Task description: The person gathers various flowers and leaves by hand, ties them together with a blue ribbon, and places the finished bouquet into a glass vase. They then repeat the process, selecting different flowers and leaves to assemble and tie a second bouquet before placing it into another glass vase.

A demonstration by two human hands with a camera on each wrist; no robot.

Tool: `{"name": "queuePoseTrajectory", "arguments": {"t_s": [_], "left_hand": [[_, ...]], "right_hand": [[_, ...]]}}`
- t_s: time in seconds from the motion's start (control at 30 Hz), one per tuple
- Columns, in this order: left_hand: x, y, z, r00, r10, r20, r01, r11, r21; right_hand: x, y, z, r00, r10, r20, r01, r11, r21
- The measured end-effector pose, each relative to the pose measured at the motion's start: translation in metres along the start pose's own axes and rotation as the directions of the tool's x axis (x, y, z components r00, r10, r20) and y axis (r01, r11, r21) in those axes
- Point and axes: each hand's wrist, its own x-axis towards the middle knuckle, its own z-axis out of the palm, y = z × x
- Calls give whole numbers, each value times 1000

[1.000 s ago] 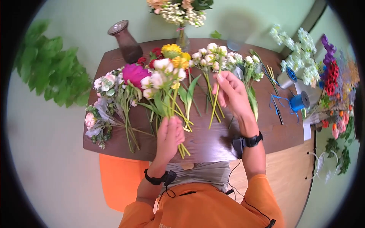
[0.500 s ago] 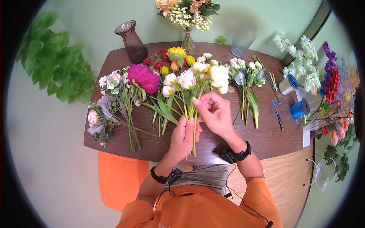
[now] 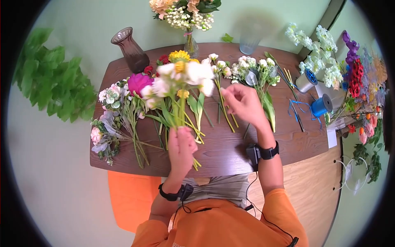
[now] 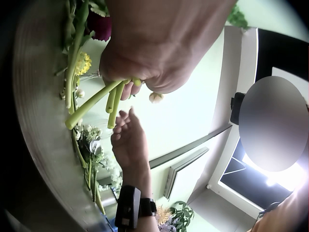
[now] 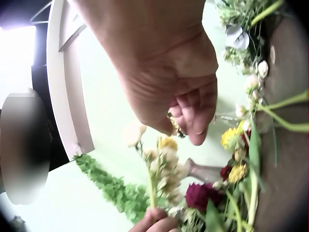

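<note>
Green stems run through your left hand, which is clamped round the bunch of flowers; its long axis lies away from you, cut ends toward your body and the white and yellow heads over the middle of the table. Your right hand hovers apart from it, just right of the heads, fingers loosely curled and holding nothing.

Below is a dark wooden table strewn with loose flowers, a purple vase at its far left corner and blue ribbon spools at the right, with pale green floor around it.

Your left wrist view alone shows the stem ends poking out beneath your fist; the right wrist view shows the empty fingers from below.
</note>
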Motion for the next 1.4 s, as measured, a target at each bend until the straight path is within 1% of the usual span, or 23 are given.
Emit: {"name": "queuePoseTrajectory", "arguments": {"t_s": [0.03, 0.07, 0.1, 0.17, 0.23, 0.3, 0.33, 0.37, 0.43, 0.53, 0.63, 0.7, 0.73, 0.8, 0.83, 0.9, 0.93, 1.07, 1.13, 1.27, 1.33, 1.37, 1.4], "left_hand": [[2, 4, -3, 999, 28, -41, -29, 999, -23], [2, 7, -5, 999, 28, -46, -29, 999, -15], [2, 10, -6, 999, 26, -38, -27, 1000, -13], [0, 13, -8, 999, -7, -46, 5, 999, -42], [-2, 12, -6, 999, 3, -39, -4, 999, -32], [-3, 14, -5, 1000, 8, -24, -8, 1000, -13], [-4, 15, -4, 1000, 8, -23, -8, 1000, -13], [-5, 16, -4, 1000, 0, -31, -1, 1000, -20], [-5, 17, -5, 999, -7, -39, 6, 1000, -25], [-5, 20, -8, 999, -5, -53, 4, 1000, -17], [-6, 24, -11, 995, 31, -90, -35, 999, -34], [-7, 26, -14, 982, 125, -140, -137, 988, -77], [-8, 28, -16, 982, 124, -141, -135, 988, -77], [-10, 33, -17, 960, 229, -161, -246, 965, -96], [-10, 35, -17, 960, 228, -161, -245, 965, -95], [-11, 38, -17, 935, 277, -222, -306, 946, -109], [-11, 38, -18, 935, 277, -223, -306, 946, -109], [-12, 38, -21, 936, 259, -238, -291, 950, -110], [-12, 36, -22, 938, 254, -236, -285, 953, -106], [-13, 34, -25, 940, 256, -225, -286, 952, -109], [-13, 33, -25, 941, 251, -229, -280, 954, -105], [-14, 32, -26, 942, 251, -221, -278, 956, -98], [-14, 32, -26, 944, 252, -213, -276, 957, -91]], "right_hand": [[6, 15, -6, 996, -29, -84, 14, 985, -174], [8, 25, -10, 992, -32, -125, -12, 943, -334], [10, 35, -12, 991, -30, -134, -16, 943, -332], [12, 48, -14, 1000, -3, -20, -8, 846, -534], [13, 52, -11, 1000, 6, -11, -11, 830, -557], [14, 51, -6, 999, 40, 14, -22, 767, -641], [15, 48, -3, 997, 76, 6, -53, 748, -662], [16, 48, 0, 997, 75, 6, -53, 747, -662], [19, 51, 4, 996, 45, -78, -86, 738, -669], [22, 59, 3, 993, 84, -80, -115, 763, -636], [20, 56, -1, 993, 86, -86, -122, 753, -647], [20, 54, -2, 992, 89, -88, -125, 756, -643], [19, 54, -2, 992, 91, -91, -128, 760, -638], [20, 58, -1, 993, 81, -82, -115, 763, -636], [21, 61, -1, 995, 69, -75, -101, 767, -634], [22, 68, -2, 996, 45, -71, -79, 779, -622], [22, 70, -2, 997, 19, -68, -57, 791, -610], [20, 63, -5, 998, 1, -66, -41, 793, -608], [17, 51, -6, 992, 85, -91, -123, 787, -605], [16, 45, -7, 989, 111, -95, -146, 759, -634], [17, 53, -9, 991, 28, -128, -100, 794, -600], [18, 57, -9, 992, 28, -127, -99, 794, -600], [20, 60, -9, 988, -24, -155, -77, 787, -612]]}}
